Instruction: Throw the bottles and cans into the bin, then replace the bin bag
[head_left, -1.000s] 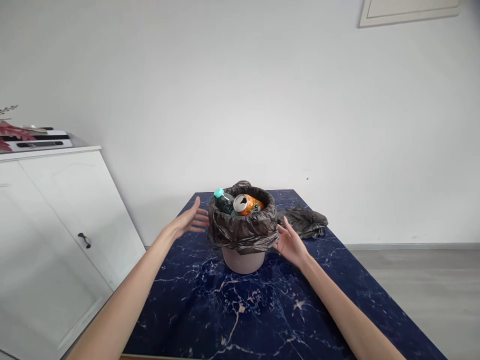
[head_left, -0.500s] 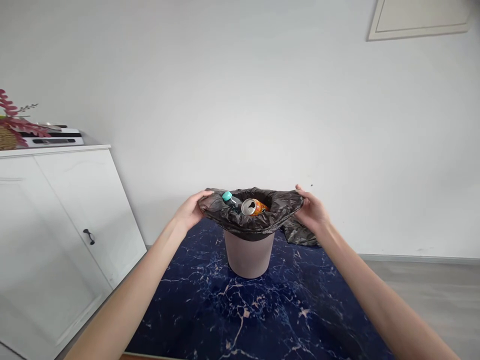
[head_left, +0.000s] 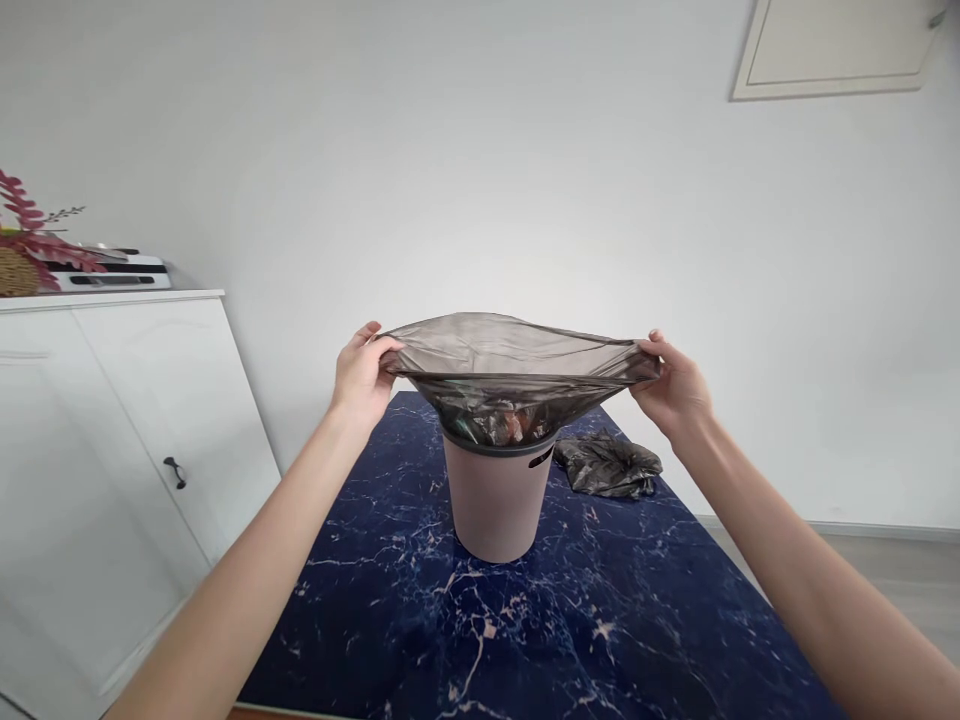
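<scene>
Pinching opposite rim edges, left hand [head_left: 362,372] and right hand [head_left: 673,387] stretch the bag [head_left: 510,375] wide above the bin [head_left: 495,495].

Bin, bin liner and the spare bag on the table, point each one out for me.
bin [head_left: 495,500], head view, on its bare pink front wall.
bin liner [head_left: 510,365], head view, on the stretched film between the hands.
spare bag [head_left: 607,465], head view, on the middle of the crumpled heap.
</scene>
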